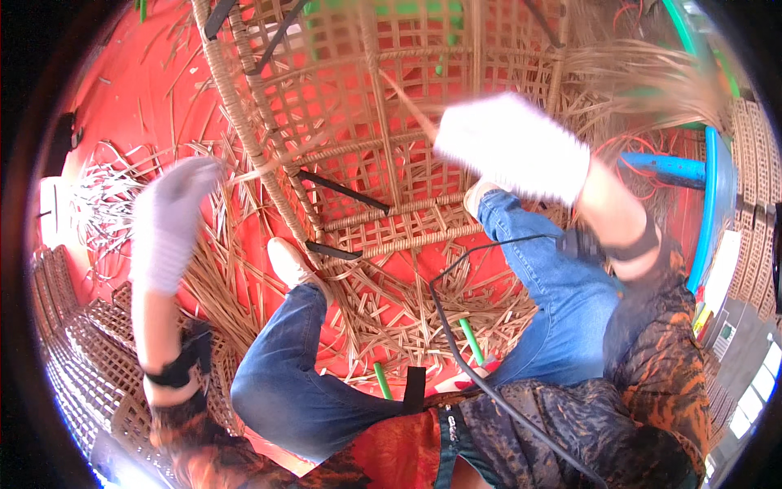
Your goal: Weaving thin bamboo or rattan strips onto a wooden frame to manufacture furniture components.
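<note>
A large woven wicker frame [358, 151] with an open lattice and wrapped cane edges stands in front of me. To its left is my left hand [175, 204] in a pale knit glove, its fingers closed on a flat cane strip [265, 169] that runs toward the lattice. My right hand [513, 143], gloved in white and blurred by motion, is raised over the lattice's right part. A thin strip end [415, 110] sticks out from its closed fingers. Whether both hands hold one and the same strip, I cannot tell. Black ties [342, 191] sit on the frame.
Loose cane strips [423, 326] litter the red floor [151, 90] around my feet. A pile of curled strips [110, 196] lies left. Woven panels [90, 359] are stacked at lower left. Blue tubing [664, 169] stands right. A black cable [444, 318] crosses my lap.
</note>
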A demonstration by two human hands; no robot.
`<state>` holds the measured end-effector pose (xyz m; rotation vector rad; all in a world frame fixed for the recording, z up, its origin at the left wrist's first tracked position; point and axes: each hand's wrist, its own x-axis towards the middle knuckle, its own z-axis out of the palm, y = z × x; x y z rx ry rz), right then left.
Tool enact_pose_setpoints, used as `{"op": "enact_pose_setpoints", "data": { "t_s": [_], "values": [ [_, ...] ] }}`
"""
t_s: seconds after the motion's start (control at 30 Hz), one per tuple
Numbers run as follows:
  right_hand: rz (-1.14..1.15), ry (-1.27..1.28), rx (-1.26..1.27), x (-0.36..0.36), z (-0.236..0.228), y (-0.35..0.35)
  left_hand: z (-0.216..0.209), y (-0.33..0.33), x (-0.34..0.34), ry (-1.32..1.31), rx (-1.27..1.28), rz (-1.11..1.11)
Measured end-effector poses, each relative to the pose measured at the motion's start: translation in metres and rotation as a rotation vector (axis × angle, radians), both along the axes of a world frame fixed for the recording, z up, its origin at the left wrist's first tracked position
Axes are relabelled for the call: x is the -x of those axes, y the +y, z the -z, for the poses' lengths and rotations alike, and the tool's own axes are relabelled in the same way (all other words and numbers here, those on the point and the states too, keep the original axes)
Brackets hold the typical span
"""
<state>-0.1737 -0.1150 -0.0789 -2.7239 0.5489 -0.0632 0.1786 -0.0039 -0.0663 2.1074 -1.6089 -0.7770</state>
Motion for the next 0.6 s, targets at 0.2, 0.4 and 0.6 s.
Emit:
{"op": "enact_pose_setpoints", "data": {
  "t_s": [0.2,0.4,0.6],
  "values": [
    [-0.34,0.215,-0.69,-0.047,-0.039,0.13,0.117,-0.109,0.1,0.615,-0.529,0.022],
    [-0.756,0.401,-0.737,-0.078,0.015,0.19,0.196,-0.176,0.135,0.02,-0.294,-0.076],
    [-0.815,0.523,-0.709,-0.079,0.079,0.17,0.227,-0.163,0.12,0.254,-0.012,-0.106]
  ]
}}
